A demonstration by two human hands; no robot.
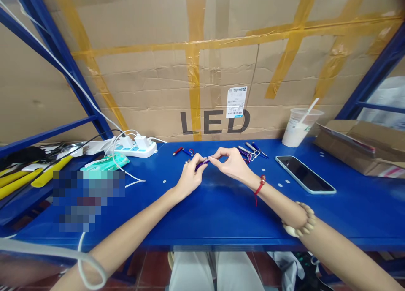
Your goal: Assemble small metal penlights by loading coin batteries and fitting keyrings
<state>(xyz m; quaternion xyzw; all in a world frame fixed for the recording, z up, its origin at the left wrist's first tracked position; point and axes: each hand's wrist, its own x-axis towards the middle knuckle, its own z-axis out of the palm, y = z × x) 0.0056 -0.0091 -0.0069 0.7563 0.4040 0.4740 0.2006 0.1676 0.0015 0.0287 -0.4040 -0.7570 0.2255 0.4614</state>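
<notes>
My left hand (pixel 191 175) is closed around a small purple tube (pixel 202 163) that looks like a keychain flashlight, held just above the blue table (pixel 215 215). The fingertips of my right hand (pixel 232 164) pinch at its right end; any smaller part between them is too small to make out. Behind my right hand lies a cluster of similar silver, blue and purple tubes (pixel 248 150) with metal clasps. Beyond my left hand rest a red tube (pixel 177 150) and a blue one (pixel 187 152), with a small item partly hidden by my fingers.
A white power strip (pixel 139 148) with cables and a green packet (pixel 110 161) are left, beside yellow-handled tools (pixel 50 172). At right are a phone (pixel 305 175), a drink cup with straw (pixel 296 128) and an open cardboard box (pixel 363 145). Cardboard (pixel 152 84) stands behind.
</notes>
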